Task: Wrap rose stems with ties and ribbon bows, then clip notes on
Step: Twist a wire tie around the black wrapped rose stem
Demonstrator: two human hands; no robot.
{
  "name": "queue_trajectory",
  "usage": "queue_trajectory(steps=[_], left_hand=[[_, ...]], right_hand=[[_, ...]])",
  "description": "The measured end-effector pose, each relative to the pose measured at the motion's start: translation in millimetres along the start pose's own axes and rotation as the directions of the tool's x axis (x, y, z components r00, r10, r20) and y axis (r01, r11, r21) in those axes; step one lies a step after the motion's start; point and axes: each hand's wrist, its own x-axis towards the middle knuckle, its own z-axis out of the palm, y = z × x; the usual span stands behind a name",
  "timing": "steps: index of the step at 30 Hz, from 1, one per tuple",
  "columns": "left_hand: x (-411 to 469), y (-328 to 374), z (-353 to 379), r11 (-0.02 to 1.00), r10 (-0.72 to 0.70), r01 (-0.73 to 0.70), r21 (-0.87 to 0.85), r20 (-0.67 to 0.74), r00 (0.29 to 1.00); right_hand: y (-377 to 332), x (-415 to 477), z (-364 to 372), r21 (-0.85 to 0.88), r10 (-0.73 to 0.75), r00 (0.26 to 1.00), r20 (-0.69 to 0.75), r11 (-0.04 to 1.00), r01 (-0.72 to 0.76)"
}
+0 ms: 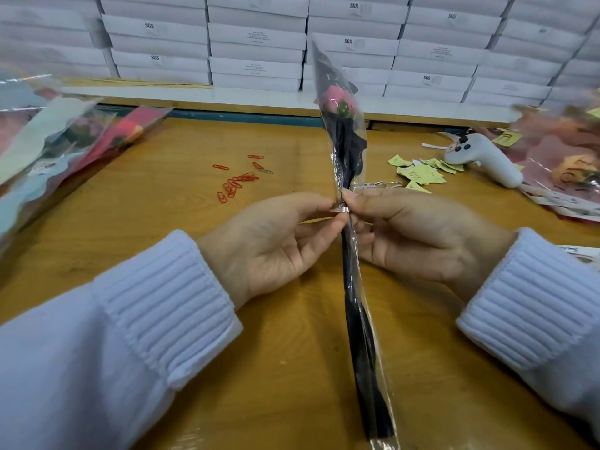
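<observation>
A pink rose in a clear and black cellophane sleeve stands upright between my hands above the wooden table. Its dark wrapped stem runs down toward me. A silvery tie circles the stem at mid height. My left hand pinches the tie's left end with thumb and forefinger. My right hand pinches the tie and stem from the right side. More shiny ties lie on the table just behind my right hand.
Red paper clips lie scattered left of the rose. Yellow note slips and a white glue gun sit at right. Wrapped roses are piled at the far left and far right. Stacked white boxes line the back.
</observation>
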Motion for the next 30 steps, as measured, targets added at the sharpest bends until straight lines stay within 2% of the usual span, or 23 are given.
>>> queue_trajectory(steps=[11, 16, 21, 26, 30], left_hand=[[1.0, 4.8, -7.0, 0.978, 0.039, -0.052, 0.203, 0.067, 0.997], [1.3, 10.3, -9.8, 0.969, -0.032, 0.012, 0.247, 0.079, 0.996], [-0.6, 14.6, -12.4, 0.956, -0.083, 0.042, 0.291, 0.131, 0.988], [0.0, 10.3, -9.1, 0.964, 0.034, -0.074, 0.255, 0.157, 0.987], [6.3, 3.5, -8.6, 0.951, 0.186, -0.189, 0.246, 0.034, 0.982]], right_hand=[[-3.1, -4.6, -2.3, -0.014, 0.030, 1.000, -0.003, 0.999, -0.030], [-5.0, -7.8, -2.0, -0.045, 0.062, 0.996, 0.066, 0.997, -0.059], [-5.7, -7.5, -1.0, 0.034, 0.040, 0.989, 0.142, 0.998, -0.046], [-6.4, -6.8, 3.0, 0.131, 0.001, 0.990, 0.141, 0.991, -0.019], [-8.6, -8.9, 4.6, 0.204, -0.061, 0.992, 0.113, 0.978, 0.037]])
